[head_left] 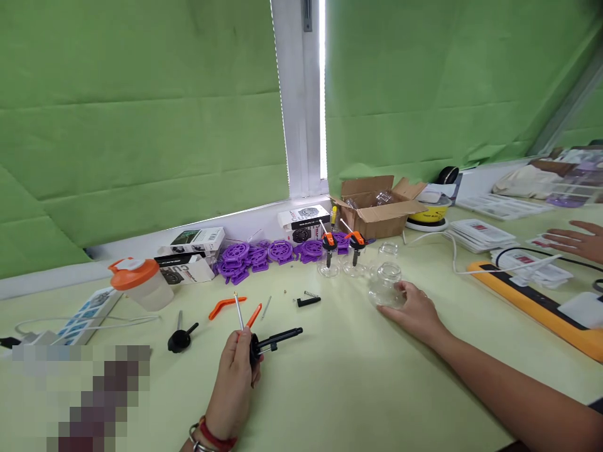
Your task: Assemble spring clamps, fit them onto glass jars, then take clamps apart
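My left hand is closed round a black pump assembly with a metal rod and an orange lever, its black tube pointing right. My right hand grips the side of a clear glass jar standing on the table; a second clear jar is just behind it. On the table ahead lie an orange lever, a thin metal pin and a black part with a spring. A black cap with a stem lies to the left. Two jars with orange-black tops stand behind.
Purple plastic parts, small boxes and an open carton line the back. An orange-lidded shaker and power strip are left. Right are an orange-black strip, cables and another person's hand.
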`<action>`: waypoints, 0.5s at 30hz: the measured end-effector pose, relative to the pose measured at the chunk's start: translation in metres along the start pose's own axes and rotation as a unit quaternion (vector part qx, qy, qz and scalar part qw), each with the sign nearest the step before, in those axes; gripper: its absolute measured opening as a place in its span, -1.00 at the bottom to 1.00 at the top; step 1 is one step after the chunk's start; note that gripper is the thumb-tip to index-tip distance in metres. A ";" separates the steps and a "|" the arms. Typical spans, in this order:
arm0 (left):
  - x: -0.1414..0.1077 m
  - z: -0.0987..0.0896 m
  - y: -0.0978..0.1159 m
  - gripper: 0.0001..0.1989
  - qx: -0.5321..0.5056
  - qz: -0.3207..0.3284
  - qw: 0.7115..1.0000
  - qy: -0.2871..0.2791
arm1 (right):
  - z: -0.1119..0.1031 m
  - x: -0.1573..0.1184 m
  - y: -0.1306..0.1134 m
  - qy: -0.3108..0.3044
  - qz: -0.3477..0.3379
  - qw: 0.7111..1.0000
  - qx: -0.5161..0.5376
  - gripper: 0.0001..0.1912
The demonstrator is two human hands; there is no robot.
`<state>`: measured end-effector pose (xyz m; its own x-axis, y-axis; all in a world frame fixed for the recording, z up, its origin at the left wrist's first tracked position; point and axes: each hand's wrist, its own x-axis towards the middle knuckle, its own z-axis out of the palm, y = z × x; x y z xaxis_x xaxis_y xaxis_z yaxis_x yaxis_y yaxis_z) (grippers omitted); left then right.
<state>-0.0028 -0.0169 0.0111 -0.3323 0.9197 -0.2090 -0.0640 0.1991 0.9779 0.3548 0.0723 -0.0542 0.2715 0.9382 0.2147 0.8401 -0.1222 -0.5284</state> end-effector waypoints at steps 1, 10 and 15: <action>0.001 0.000 -0.001 -0.63 0.004 0.002 1.000 -0.003 | 0.003 0.006 -0.001 0.001 0.000 1.000 -0.012 -0.24; 0.002 -0.002 -0.003 -0.64 0.045 0.044 0.997 -0.043 | 0.019 0.038 -0.011 0.068 -0.001 0.997 -0.036 -0.08; 0.001 0.000 -0.001 -0.67 0.067 0.061 0.993 -0.074 | 0.004 -0.012 -0.067 0.112 -0.220 0.968 0.045 -0.35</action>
<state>-0.0032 -0.0165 0.0097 -0.1881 0.9773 -0.0980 0.0971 0.1178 0.9883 0.2939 0.0705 -0.0244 -0.0003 0.7981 0.6025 0.8562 0.3115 -0.4122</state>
